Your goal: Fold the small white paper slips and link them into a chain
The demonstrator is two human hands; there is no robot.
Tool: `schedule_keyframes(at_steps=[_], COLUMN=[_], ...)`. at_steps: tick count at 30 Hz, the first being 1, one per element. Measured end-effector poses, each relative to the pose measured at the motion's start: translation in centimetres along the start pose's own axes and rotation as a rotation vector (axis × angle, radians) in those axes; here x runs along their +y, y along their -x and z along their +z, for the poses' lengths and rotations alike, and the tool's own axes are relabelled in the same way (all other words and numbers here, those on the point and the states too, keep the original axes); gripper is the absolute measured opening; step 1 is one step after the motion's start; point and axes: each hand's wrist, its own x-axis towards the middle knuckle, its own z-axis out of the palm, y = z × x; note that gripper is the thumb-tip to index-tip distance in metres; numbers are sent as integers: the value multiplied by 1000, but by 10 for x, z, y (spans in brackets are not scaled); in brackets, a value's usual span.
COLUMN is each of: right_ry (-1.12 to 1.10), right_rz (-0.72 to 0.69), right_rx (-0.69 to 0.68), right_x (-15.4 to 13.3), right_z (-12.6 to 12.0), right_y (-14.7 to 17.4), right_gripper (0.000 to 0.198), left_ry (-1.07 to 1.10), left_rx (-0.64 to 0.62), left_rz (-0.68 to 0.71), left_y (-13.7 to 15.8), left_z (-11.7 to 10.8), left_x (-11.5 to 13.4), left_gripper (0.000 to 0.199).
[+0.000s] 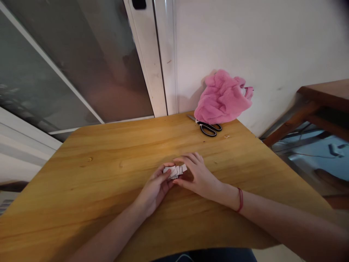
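Observation:
A small fanned stack of white paper pieces [176,171] sits in my left hand [158,185], over the middle of the wooden table. The left thumb presses on top of the stack, with the fingers curled beneath and behind it. My right hand [200,176], a red cord on its wrist, curves around the stack's right end. Its thumb is at the near edge and its forefinger at the far edge, with a gap between the pieces and the palm. The undersides of the pieces are hidden.
Black-handled scissors [208,129] lie at the back of the table [114,153], partly under a pink plush cloth [222,98] against the wall. A tiny yellowish scrap [90,159] is on the left. A glass sliding door [109,65] stands behind, another wooden table [327,96] at right.

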Motion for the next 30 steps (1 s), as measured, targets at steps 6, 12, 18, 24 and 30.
schedule_keyframes(at_steps=[6,12,18,24,30], right_ry=[37,-21,-132,-220,-217], right_rz=[-18,-55,-49,48,117], right_rx=[2,-2,31,66,149], right_x=[7,12,9,10,14], right_z=[8,5,1,-3,-10], right_y=[0,-1,-3,-3,-3], right_gripper=[28,28,24,21,22], left_ry=[97,118,57,50,69], left_rx=[-70,-72,-2,64,138], left_rz=[-48,-44,15,62,107], left_y=[1,1,2,2,0], left_z=[0,-4,-3,-4,-7], left_x=[-3,-2,0,1,2], left_gripper=[17,16,14,14,14])
